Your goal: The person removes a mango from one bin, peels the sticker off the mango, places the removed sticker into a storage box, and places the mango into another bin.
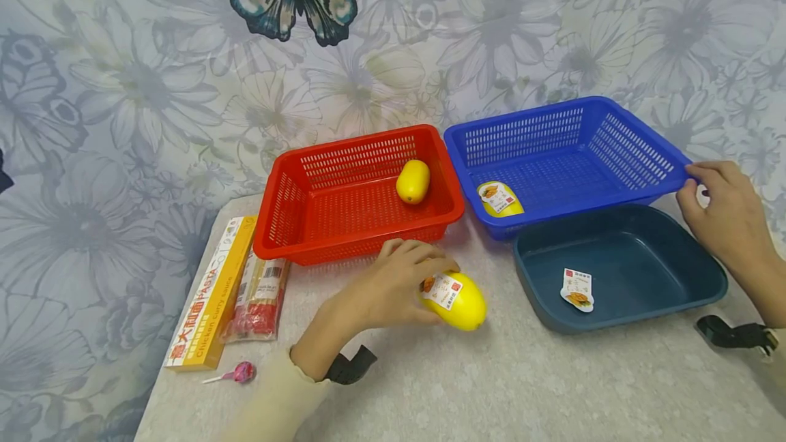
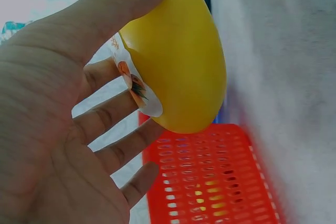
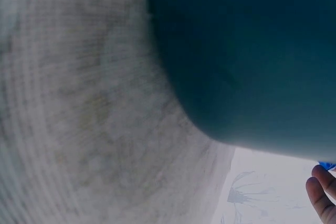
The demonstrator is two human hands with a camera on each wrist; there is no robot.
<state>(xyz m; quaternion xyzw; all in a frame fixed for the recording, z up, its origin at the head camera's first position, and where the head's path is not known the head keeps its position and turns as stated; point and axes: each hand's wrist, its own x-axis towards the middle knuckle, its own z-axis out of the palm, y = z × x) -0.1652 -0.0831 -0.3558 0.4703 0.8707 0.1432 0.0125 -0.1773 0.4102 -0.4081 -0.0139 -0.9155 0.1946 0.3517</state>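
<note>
My left hand (image 1: 393,285) grips a yellow oval fruit (image 1: 468,302) with a white printed label, just in front of the red basket. In the left wrist view, the thumb lies over the yellow oval fruit (image 2: 184,61) and the fingers sit along its labelled side. At the far right, my right hand (image 1: 731,213) pinches the rim corner of the blue basket (image 1: 638,189). Another labelled yellow fruit (image 1: 508,204) lies in the blue basket's near left corner. Inside the red basket (image 1: 344,251) rests a further yellow fruit (image 1: 414,181).
A dark teal basin (image 1: 651,258) stands before the blue basket, with a loose label (image 1: 577,290) inside. Left of the red basket lie a yellow pasta box (image 1: 211,299), a clear noodle packet (image 1: 258,299) and a pink lollipop (image 1: 243,372). A patterned wall (image 1: 153,87) rises behind.
</note>
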